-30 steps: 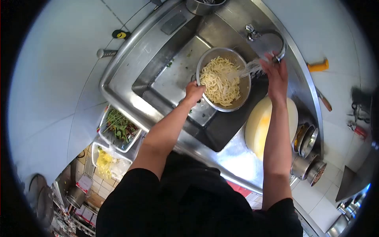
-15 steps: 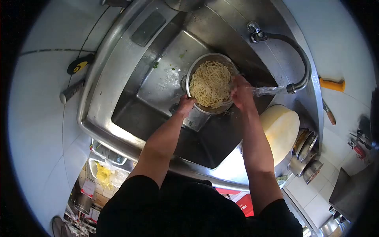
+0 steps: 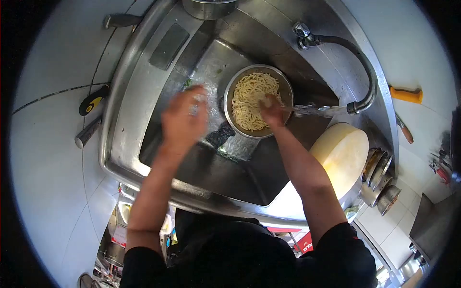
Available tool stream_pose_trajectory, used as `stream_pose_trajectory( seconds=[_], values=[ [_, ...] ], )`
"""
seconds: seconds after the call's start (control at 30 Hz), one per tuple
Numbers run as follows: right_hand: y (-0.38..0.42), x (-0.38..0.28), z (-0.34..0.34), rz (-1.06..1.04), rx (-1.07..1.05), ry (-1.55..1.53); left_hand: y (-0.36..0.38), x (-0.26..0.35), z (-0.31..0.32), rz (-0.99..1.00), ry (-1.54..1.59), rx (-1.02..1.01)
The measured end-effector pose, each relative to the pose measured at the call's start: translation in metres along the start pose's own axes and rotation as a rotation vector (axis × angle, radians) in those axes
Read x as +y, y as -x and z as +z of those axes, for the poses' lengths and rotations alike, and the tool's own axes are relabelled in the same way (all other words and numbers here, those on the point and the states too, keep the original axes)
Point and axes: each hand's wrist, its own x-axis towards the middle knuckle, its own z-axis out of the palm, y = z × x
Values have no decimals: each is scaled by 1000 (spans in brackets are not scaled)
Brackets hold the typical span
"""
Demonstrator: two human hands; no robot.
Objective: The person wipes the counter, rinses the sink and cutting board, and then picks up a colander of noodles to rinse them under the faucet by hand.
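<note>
A round metal bowl [image 3: 230, 117] stands in the steel sink [image 3: 192, 139], with pale noodles [image 3: 252, 98] in it. The fingers of my right hand [image 3: 272, 110] are in or on the noodles at the bowl's right side; their tips are hidden there. Left of the bowl, my left hand [image 3: 185, 117] is raised over the sink, blurred, fingers apart, holding nothing. Water [image 3: 319, 110] runs from the curved tap [image 3: 355, 108] towards the bowl, passing by my right hand. Below left of the bowl lies a dark, wrinkled item [image 3: 221, 135].
A large pale round block [image 3: 340, 156] stands at the sink's right, beside stacked metal pans [image 3: 377, 168]. A metal pot [image 3: 210, 7] is at the top edge. Knives with an orange handle [image 3: 406, 95] and a grey handle [image 3: 89, 132] lie at the sides.
My left hand has let go of the bowl's rim and moved up and left. My right hand has moved left, further into the bowl. The dark item beside the bowl now shows more.
</note>
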Motion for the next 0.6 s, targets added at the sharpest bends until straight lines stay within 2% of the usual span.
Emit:
stream_pose_trajectory(
  seconds=[0.03, 0.07, 0.1, 0.17, 0.2, 0.23, 0.27, 0.3, 0.33, 0.4, 0.43, 0.5, 0.53, 0.6],
  values=[
    [16, -20, 9, -29, -35, 314, -17, -6, -27, 76, -49, 64],
    [26, -36, 18, -59, -68, 628, -29, -11, -50, 139, -245, 108],
    [29, -43, 27, -66, -70, 624, -35, -32, -68, 164, -350, 32],
    [31, -51, 42, -124, -231, 1101, -41, -52, -80, 178, -443, -22],
    [29, -52, 45, -136, -228, 1101, -41, -61, -84, 183, -534, -77],
    [25, -51, 48, -65, -273, 1089, -34, -71, -86, 156, -611, -183],
    [20, -48, 52, 9, -319, 1076, -33, -72, -86, 153, -621, -177],
    [12, -28, 50, -27, -321, 908, -33, -71, -83, 125, -648, -207],
    [-7, -2, 56, -35, -326, 910, -33, -70, -80, 95, -672, -238],
    [-36, 45, 68, -150, -153, 838, -30, -73, -82, 86, -674, -244],
    [-39, 48, 64, -152, -165, 844, -30, -75, -83, 88, -677, -246],
    [-41, 36, 51, -246, 35, 843, -28, -76, -82, 66, -685, -241],
    [-39, 26, 42, -251, 36, 846, -29, -76, -82, 57, -688, -236],
    [-30, -2, 19, 92, 11, -43, -29, -74, -82, 47, -696, -234]
  ],
)
